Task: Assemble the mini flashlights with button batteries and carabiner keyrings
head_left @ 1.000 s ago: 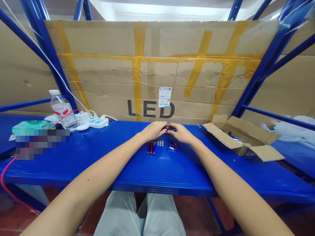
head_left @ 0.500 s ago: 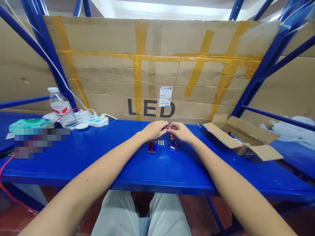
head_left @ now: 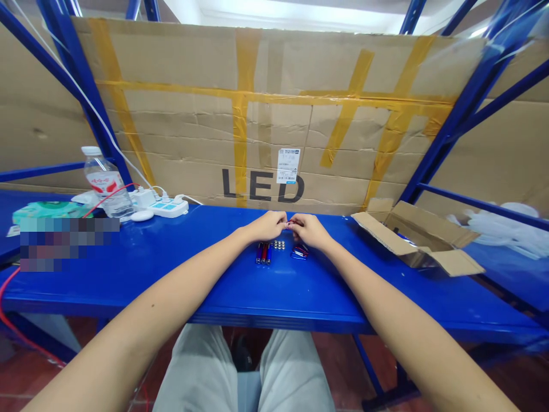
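My left hand (head_left: 269,226) and my right hand (head_left: 312,230) meet above the blue table, fingertips pinched close together. Between the fingers of my right hand shows a small red, shiny piece that looks like a carabiner; my left fingertips touch its end, and most of it is hidden. Just below my left hand, small metal tubes (head_left: 263,253) in blue and red, like mini flashlights, lie side by side. Several silver button cells (head_left: 278,245) sit grouped to their right. Under my right hand lie red and blue carabiners (head_left: 299,252).
An open cardboard box (head_left: 422,234) stands on the right of the table (head_left: 300,297). At left are a plastic bottle (head_left: 107,183), a white power strip (head_left: 169,207) with cables and a green packet (head_left: 51,212). A large cardboard panel (head_left: 193,143) closes off the back.
The hands have shifted slightly, and less of the red piece shows between the fingers. The whole view has tilted a little; the laid-out parts keep their arrangement.
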Motion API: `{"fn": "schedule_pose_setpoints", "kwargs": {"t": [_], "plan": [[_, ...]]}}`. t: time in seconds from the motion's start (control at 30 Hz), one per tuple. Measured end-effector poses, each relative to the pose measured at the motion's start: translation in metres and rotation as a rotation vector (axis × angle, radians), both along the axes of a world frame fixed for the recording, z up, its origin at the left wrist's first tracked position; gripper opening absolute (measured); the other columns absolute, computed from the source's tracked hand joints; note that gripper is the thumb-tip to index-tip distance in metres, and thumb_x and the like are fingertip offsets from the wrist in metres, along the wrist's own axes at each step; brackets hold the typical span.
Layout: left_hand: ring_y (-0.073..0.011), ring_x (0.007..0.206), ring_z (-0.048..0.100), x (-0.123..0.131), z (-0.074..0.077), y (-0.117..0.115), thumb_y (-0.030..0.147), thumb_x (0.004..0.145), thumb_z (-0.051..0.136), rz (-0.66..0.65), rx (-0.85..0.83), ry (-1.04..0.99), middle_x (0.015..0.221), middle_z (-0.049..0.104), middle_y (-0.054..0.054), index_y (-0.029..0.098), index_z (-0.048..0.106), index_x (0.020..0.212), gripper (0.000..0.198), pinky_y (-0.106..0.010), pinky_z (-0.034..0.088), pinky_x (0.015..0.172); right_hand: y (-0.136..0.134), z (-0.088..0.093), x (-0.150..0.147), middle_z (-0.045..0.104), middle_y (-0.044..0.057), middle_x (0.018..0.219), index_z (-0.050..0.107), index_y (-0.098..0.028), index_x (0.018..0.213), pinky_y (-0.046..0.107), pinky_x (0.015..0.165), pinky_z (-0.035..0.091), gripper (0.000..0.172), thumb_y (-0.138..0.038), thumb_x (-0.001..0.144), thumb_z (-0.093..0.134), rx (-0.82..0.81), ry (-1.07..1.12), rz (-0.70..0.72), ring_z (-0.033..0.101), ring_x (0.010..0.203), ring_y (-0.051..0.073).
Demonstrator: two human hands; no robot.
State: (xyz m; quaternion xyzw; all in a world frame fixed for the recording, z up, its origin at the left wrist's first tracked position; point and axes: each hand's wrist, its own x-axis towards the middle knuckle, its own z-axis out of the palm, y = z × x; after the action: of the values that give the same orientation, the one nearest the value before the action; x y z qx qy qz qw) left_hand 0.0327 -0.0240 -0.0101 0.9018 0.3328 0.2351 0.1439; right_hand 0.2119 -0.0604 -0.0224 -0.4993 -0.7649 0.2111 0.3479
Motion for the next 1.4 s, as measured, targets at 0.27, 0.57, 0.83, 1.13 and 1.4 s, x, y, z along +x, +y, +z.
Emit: {"fn": "schedule_pose_setpoints", "kwargs": {"t": [0.27, 0.57, 0.83, 1.13, 1.4], "plan": [[-0.0125, 0.062, 0.05, 0.002, -0.002, 0.003, 0.028, 0.087, 0.048, 0.015, -0.257, -0.121, 0.069, 0.057, -0.002, 0.016, 0.055, 0.072, 0.02, -0.025, 0.037, 0.056, 0.005, -0.003, 0.001, 0.061, -0.001, 0.059, 0.058, -0.018, 0.079, 0.024, 0.059, 0.043, 0.011, -0.023, 0.085, 0.051, 0.071, -0.023, 0.015, 0.059, 0.055, 0.014], [-0.0036, 0.04, 0.017, -0.001, 0.01, -0.004, 0.018, 0.085, 0.045, -0.028, -1.047, -0.395, 0.055, 0.031, 0.005, 0.016, 0.049, 0.074, 0.012, -0.02, 0.013, 0.039, 0.0, 0.0, -0.003, 0.064, 0.001, 0.065, 0.065, -0.018, 0.089, 0.024, 0.064, 0.043, 0.018, -0.026, 0.089, 0.049, 0.143, -0.041, -0.009, 0.059, 0.062, 0.015], [-0.0053, 0.044, 0.026, -0.001, 0.013, -0.004, 0.022, 0.082, 0.045, -0.017, -0.926, -0.313, 0.059, 0.042, 0.002, 0.016, 0.049, 0.073, 0.012, -0.021, 0.021, 0.041, -0.001, 0.006, -0.001, 0.071, 0.004, 0.082, 0.069, -0.018, 0.092, 0.026, 0.074, 0.043, 0.018, -0.021, 0.088, 0.052, 0.259, -0.072, -0.015, 0.063, 0.078, 0.016], [-0.0178, 0.071, 0.058, -0.005, 0.002, 0.0, 0.028, 0.077, 0.054, 0.185, -0.057, 0.178, 0.077, 0.066, -0.004, 0.02, 0.066, 0.077, 0.015, -0.027, 0.039, 0.061, 0.01, 0.0, 0.008, 0.066, 0.002, 0.066, 0.068, -0.016, 0.087, 0.024, 0.061, 0.039, 0.017, -0.025, 0.088, 0.053, 0.129, -0.171, -0.063, 0.058, 0.064, 0.015], [-0.0232, 0.089, 0.064, -0.008, 0.0, 0.013, 0.019, 0.08, 0.055, 0.029, 0.179, 0.422, 0.092, 0.072, -0.01, 0.019, 0.074, 0.088, 0.021, -0.029, 0.044, 0.075, 0.007, 0.001, 0.006, 0.067, 0.002, 0.067, 0.065, -0.017, 0.082, 0.023, 0.06, 0.037, 0.012, -0.022, 0.087, 0.056, 0.071, -0.271, -0.07, 0.058, 0.065, 0.014]]}}
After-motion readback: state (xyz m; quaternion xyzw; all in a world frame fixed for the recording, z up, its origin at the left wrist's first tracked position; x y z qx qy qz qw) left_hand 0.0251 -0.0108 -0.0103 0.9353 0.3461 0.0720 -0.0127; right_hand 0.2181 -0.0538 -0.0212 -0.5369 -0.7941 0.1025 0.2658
